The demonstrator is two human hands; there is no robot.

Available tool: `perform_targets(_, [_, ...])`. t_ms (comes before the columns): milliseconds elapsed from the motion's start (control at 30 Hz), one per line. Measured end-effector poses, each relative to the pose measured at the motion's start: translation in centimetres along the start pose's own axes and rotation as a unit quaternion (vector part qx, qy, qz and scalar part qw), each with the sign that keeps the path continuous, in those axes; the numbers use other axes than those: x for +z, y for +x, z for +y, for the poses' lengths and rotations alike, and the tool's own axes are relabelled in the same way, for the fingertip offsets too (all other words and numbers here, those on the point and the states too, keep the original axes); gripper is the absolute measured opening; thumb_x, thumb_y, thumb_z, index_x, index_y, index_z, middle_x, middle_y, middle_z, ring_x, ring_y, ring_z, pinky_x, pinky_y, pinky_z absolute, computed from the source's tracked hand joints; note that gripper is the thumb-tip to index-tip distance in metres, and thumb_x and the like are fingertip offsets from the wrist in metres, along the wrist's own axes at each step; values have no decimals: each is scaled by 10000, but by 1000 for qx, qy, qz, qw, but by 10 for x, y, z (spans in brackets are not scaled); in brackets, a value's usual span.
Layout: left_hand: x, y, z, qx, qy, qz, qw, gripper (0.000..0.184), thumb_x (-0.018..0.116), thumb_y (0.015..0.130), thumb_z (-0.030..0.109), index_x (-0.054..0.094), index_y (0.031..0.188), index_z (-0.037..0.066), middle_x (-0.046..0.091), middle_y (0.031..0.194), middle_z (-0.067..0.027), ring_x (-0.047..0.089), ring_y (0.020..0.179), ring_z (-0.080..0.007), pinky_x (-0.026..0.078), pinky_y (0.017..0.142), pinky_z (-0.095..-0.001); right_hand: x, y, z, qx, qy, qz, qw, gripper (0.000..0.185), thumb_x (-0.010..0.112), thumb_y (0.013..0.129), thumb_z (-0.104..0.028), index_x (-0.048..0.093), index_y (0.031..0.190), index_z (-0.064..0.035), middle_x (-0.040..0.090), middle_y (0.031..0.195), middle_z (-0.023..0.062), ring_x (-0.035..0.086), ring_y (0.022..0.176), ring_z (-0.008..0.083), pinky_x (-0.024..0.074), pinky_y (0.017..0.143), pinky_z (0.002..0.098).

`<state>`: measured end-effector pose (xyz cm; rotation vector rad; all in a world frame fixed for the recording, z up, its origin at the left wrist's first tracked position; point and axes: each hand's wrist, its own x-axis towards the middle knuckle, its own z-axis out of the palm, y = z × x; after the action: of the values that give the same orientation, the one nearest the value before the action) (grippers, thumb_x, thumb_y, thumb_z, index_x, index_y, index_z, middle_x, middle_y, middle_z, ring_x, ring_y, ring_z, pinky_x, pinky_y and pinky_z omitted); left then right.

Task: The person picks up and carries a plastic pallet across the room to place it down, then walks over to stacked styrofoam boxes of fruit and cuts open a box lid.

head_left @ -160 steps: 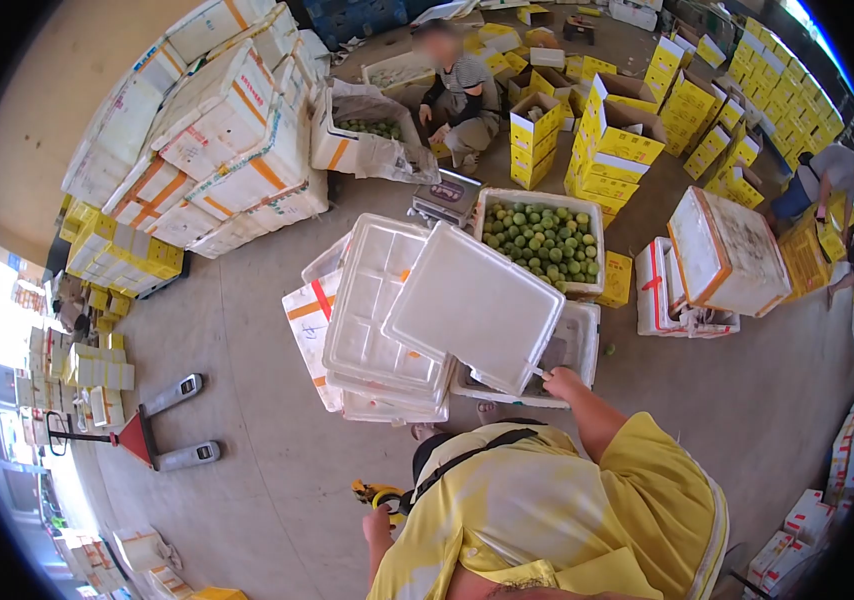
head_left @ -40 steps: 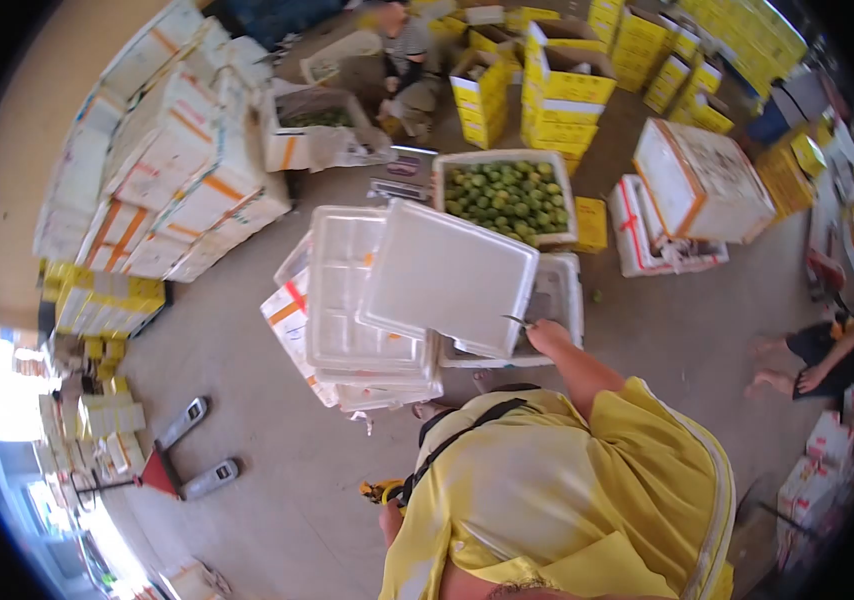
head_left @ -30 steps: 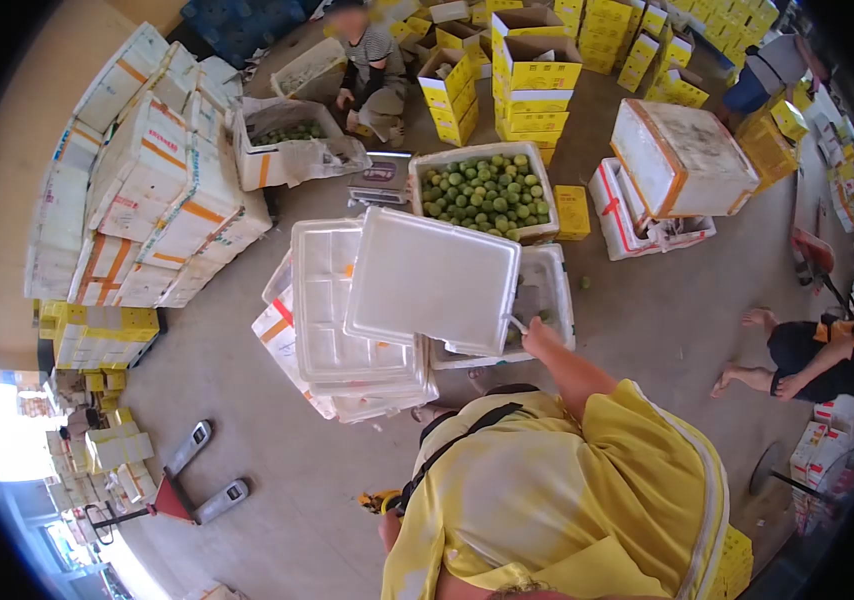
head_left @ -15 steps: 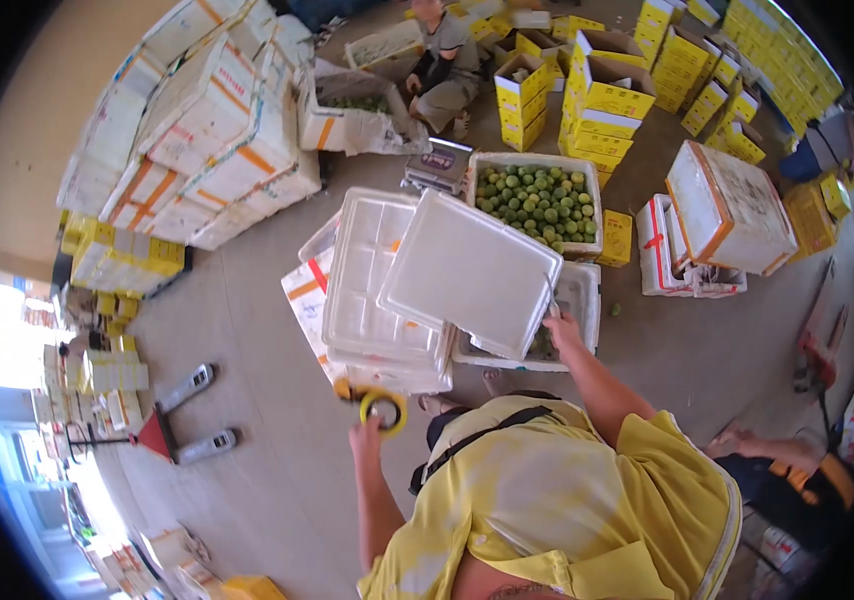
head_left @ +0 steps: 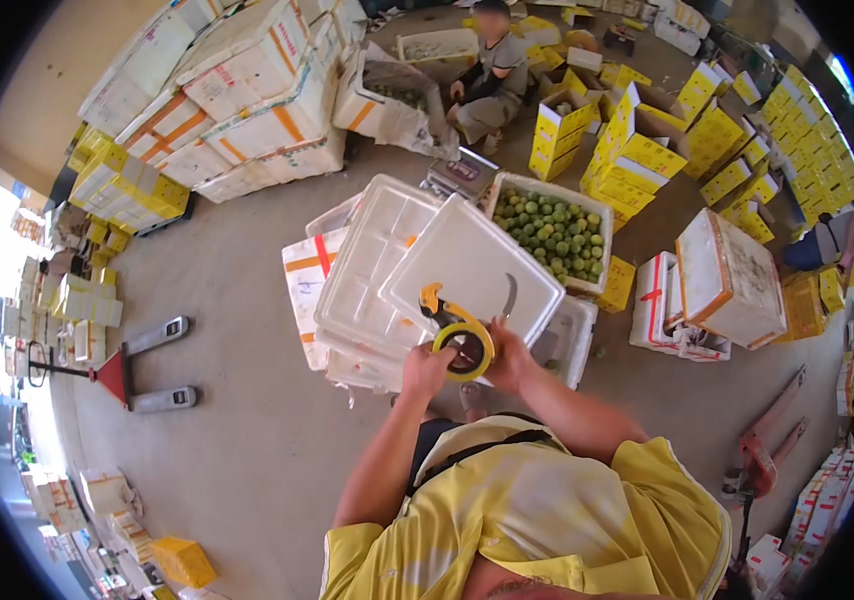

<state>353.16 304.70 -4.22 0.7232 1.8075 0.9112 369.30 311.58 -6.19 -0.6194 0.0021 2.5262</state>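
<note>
My left hand (head_left: pixel 429 370) is closed round a yellow tape dispenser (head_left: pixel 436 303) with a big roll of tape on it, held over white foam lids. Beside the roll, my right hand (head_left: pixel 513 362) is closed on a knife with a curved blade (head_left: pixel 511 294); the handle is hidden in the fingers. Whether the right fingers touch the tape, I cannot tell. Beneath both hands lies a flat white foam lid (head_left: pixel 467 245), overlapping other lids (head_left: pixel 372 270) to its left. A white foam box (head_left: pixel 575 340) shows partly under the lid's right side.
Behind the lid stands a foam box of green limes (head_left: pixel 552 232), near a scale (head_left: pixel 462 175). A person (head_left: pixel 492 85) crouches farther back. Foam boxes (head_left: pixel 257 120) are stacked left, yellow cartons (head_left: pixel 627 165) right. Pallet jacks (head_left: pixel 112 377) stand on both sides.
My left hand has brought the tape dispenser up and right, over the lid. The right hand has left the lid's edge and moved left and down, next to the roll, still with the knife.
</note>
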Motion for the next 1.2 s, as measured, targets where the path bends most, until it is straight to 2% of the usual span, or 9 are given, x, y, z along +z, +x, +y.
perform_targets(133, [9, -2, -5, 18, 61, -1, 998, 389, 598, 734, 327, 664, 901, -18, 654, 744, -180, 655, 749, -283, 483, 696, -370, 10, -19, 0, -26, 27, -3, 999, 441, 341, 976, -394, 442, 1265, -78, 514, 1259, 126, 511, 1150, 279, 384, 993, 461])
perform_targets(533, [-15, -6, -28, -90, 114, 27, 989, 490, 594, 784, 430, 660, 989, -11, 673, 896, -168, 644, 891, -273, 467, 799, -355, 3, -5, 13, 37, -97, 19, 994, 369, 511, 921, -224, 473, 1282, -157, 577, 1184, 33, 563, 1083, 207, 435, 920, 431])
perform_targets(667, [-34, -5, -65, -175, -161, -76, 968, 487, 552, 856, 455, 636, 1056, 19, 661, 969, -65, 630, 880, -227, 466, 817, -336, -1, 1, 7, 51, -113, 83, 989, 342, 566, 889, -164, 540, 1230, -146, 627, 1097, 3, 597, 1008, 154, 458, 864, 344])
perform_targets(700, [-45, -8, -67, -205, -138, -48, 968, 477, 569, 850, 430, 606, 1092, 21, 649, 999, -92, 623, 901, -221, 457, 846, -351, -17, 6, 4, 27, -119, 85, 989, 333, 564, 885, -142, 551, 1218, -142, 627, 1096, 11, 604, 998, 166, 475, 846, 341])
perform_targets(767, [-74, -11, -105, -107, 202, 36, 973, 478, 600, 822, 388, 578, 1127, 21, 609, 1100, -133, 604, 968, -262, 444, 887, -379, -35, 3, -10, 3, -113, 118, 987, 332, 568, 876, -120, 556, 1208, -123, 629, 1087, 21, 613, 977, 179, 487, 839, 357])
perform_targets(867, [-118, -36, -158, -121, 455, 163, 867, 481, 585, 785, 395, 591, 1156, 87, 557, 1217, -127, 519, 1125, -313, 429, 939, -414, -92, -2, -30, -63, -163, 161, 971, 329, 567, 861, -72, 562, 1190, -78, 633, 1003, 80, 635, 871, 204, 517, 760, 359])
perform_targets(1000, [-166, -46, -223, -238, 471, 107, 843, 449, 571, 795, 395, 593, 1157, 130, 528, 1262, -109, 476, 1191, -314, 419, 959, -439, -186, -32, -67, -95, -364, 375, 847, 296, 570, 773, 4, 617, 1062, -35, 648, 905, 95, 644, 742, 231, 539, 656, 362])
perform_targets(1067, [-166, -52, -235, -271, 392, 125, 870, 419, 581, 804, 389, 604, 1138, 137, 592, 1155, -137, 541, 1109, -321, 440, 927, -441, -290, -53, -97, -100, -509, 432, 738, 253, 609, 740, -48, 653, 989, -37, 651, 844, 90, 639, 717, 236, 527, 625, 368])
perform_targets(1200, [-159, -39, -262, -210, 334, 195, 898, 393, 631, 778, 340, 625, 1092, 102, 613, 1099, -156, 567, 1062, -328, 459, 896, -417, -302, -120, -141, 6, -645, 578, 500, 315, 677, 697, -207, 657, 921, 14, 658, 833, 183, 656, 775, 297, 506, 676, 418])
